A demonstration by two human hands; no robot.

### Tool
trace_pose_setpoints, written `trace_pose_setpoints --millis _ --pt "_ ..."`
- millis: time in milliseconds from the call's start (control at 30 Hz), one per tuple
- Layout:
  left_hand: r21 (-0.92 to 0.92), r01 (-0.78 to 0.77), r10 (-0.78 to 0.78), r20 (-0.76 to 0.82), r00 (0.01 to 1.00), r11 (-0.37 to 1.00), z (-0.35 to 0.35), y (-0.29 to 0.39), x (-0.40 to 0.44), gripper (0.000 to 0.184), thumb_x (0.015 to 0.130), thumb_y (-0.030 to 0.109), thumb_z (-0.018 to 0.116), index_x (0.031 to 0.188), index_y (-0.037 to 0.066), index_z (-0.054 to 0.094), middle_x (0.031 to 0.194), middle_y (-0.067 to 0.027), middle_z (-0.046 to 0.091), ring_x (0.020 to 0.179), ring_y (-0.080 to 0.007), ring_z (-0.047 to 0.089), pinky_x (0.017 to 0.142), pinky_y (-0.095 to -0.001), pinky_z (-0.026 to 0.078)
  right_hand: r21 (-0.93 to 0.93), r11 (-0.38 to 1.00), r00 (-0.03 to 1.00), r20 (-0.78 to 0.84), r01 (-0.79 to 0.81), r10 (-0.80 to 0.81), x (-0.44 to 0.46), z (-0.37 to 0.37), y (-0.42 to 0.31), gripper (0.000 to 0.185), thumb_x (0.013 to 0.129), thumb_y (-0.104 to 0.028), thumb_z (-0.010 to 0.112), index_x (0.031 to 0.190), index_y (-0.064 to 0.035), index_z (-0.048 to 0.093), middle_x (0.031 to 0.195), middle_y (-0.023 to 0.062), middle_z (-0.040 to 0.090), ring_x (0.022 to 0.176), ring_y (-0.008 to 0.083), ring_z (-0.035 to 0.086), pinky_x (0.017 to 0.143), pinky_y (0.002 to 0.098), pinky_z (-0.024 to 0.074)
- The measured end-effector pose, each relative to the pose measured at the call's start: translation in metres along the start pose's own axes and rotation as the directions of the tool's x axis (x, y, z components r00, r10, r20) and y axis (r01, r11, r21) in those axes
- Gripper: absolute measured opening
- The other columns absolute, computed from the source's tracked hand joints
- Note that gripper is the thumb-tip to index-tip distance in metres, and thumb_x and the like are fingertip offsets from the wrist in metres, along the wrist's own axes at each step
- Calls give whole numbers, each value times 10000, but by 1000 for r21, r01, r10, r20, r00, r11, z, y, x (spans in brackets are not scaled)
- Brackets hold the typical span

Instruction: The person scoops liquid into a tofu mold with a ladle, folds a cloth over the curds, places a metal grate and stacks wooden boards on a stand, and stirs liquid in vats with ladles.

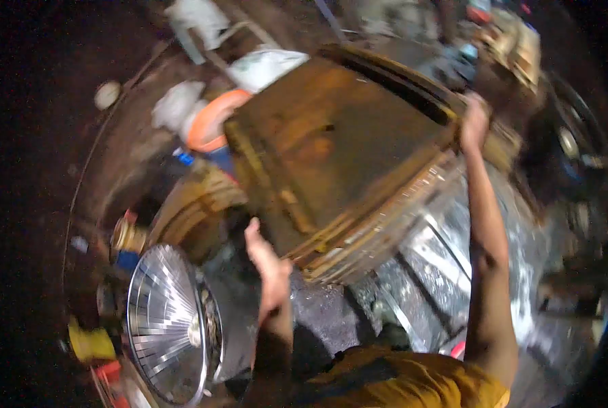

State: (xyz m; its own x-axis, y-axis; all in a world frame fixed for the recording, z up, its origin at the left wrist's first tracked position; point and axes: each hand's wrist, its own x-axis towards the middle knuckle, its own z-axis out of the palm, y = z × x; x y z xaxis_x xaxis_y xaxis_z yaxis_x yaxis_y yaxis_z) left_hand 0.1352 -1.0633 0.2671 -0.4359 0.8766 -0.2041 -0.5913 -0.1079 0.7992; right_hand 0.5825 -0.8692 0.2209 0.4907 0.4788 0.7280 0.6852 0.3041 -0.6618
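A large, square, rusty brown box-like metal piece (pixel 358 136) with raised edges and a layered side is tilted in front of me, blurred by motion. My left hand (pixel 270 268) is at its near left corner, thumb up, with the other fingers mostly hidden beneath the edge. My right hand (pixel 475 122) grips the far right corner, its fingers wrapped round the rim. What lies under the piece is hidden.
Close by my left forearm stands a round, shiny ribbed metal thing (pixel 168 323), like a fan. An orange basin (pixel 217 121) and white sacks (pixel 266 68) lie beyond the piece. A grey, white-smeared surface (pixel 426 272) shows beneath it.
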Motion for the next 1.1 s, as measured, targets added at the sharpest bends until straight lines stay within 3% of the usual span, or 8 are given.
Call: trace_pose_setpoints --millis 200,333,667,833,900,967,1033,1100 --pt "-9 -472 463 -184 867 881 -21 25 17 602 887 458 446 1320 51 348 1395 -77 301 1307 -200 230 1071 -339 139 27 884 852 -255 -467 458 -152 -55 49 311 914 -197 459 1030 54 601 1023 204 614 930 309 581 837 367 442" --pt "62 -296 296 10 955 953 -4 8 16 901 830 601 434 1447 49 79 1521 -71 18 1394 -191 2 1107 -350 18 -438 891 964 265 118 2 -431 -138 193 294 918 -225 420 827 32 529 785 235 548 699 390 525 620 458 407" --pt "276 267 -229 -162 960 924 -384 -130 -59 635 846 381 558 1355 69 340 1357 -103 388 1191 -246 437 966 -360 359 -845 412 19 432 -341 902 -770 -564 15 240 895 -204 426 797 -22 548 706 199 557 651 357 553 577 463 430" --pt "563 713 -605 -414 680 417 -587 -225 -272 529 847 334 562 1258 73 357 1231 -111 401 1045 -222 443 863 -339 358 150 251 292 459 -956 839 -875 -682 -14 218 883 -193 429 782 -49 558 666 181 562 627 341 567 556 466 442" --pt "598 772 -683 -473 557 215 -629 -226 -344 475 848 333 552 1204 74 374 1167 -107 412 980 -216 440 811 -335 351 -589 777 190 808 224 557 -868 -684 48 252 856 -250 480 737 -50 577 589 136 549 616 293 580 574 436 463" --pt "622 778 -723 -498 479 87 -651 -221 -394 423 850 332 542 1151 76 391 1102 -102 423 915 -211 437 759 -331 344 -773 316 124 299 -550 946 -825 -662 6 366 776 -349 608 715 11 616 663 171 617 672 260 618 597 405 473" --pt "667 745 -746 -490 450 11 -662 -216 -419 374 851 331 532 1097 78 408 1037 -97 434 850 -205 434 707 -327 336 -731 560 560 293 -391 775 -806 -653 -21 343 753 -308 636 700 30 609 649 192 621 593 292 583 561 435 437" --pt "715 699 -755 -469 457 -21 -668 -214 -429 330 852 330 522 1043 79 425 973 -92 445 785 -200 430 655 -323 329 -744 467 364 316 -478 876 -736 -646 -78 320 754 -310 601 729 9 617 679 213 603 628 322 601 595 423 456"
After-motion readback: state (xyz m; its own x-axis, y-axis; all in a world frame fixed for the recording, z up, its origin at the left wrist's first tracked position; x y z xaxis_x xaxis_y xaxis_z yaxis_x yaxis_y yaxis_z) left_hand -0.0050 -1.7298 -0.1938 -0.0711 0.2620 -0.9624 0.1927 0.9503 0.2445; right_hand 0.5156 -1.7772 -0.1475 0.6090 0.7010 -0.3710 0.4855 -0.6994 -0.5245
